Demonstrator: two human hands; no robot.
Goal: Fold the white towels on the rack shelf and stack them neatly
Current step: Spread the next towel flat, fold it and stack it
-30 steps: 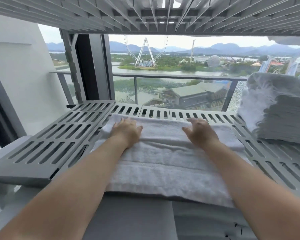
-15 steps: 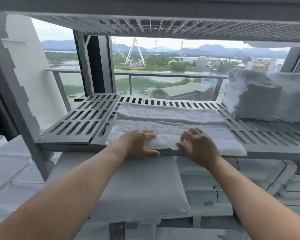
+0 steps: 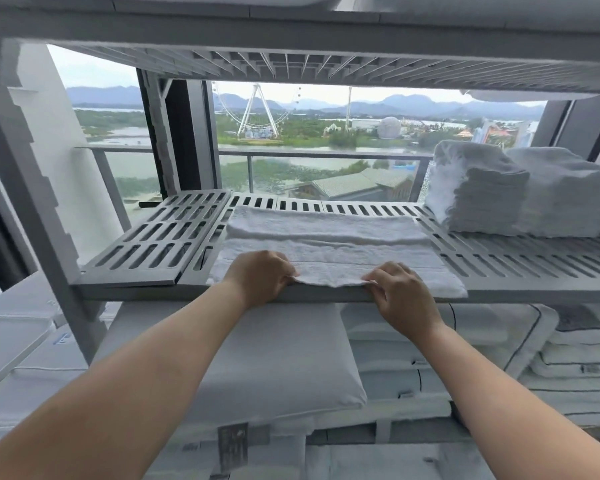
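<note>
A white towel (image 3: 329, 237) lies spread flat across the middle of the grey slotted rack shelf (image 3: 160, 244). My left hand (image 3: 260, 277) pinches the towel's near edge at the shelf's front lip. My right hand (image 3: 400, 294) pinches the same edge a little to the right, and the cloth between them is lifted slightly. Two stacks of folded white towels (image 3: 478, 192) stand on the shelf at the far right.
Another slotted shelf (image 3: 291, 60) hangs close overhead. A grey upright post (image 3: 32, 188) rises at the left. Pillows (image 3: 278, 362) and folded linens (image 3: 582, 355) fill the level below. A window with a railing lies behind the rack.
Both hands slid from the towel's far part back to its near edge and closed on it. The view pulled back and lowered, showing the level below.
</note>
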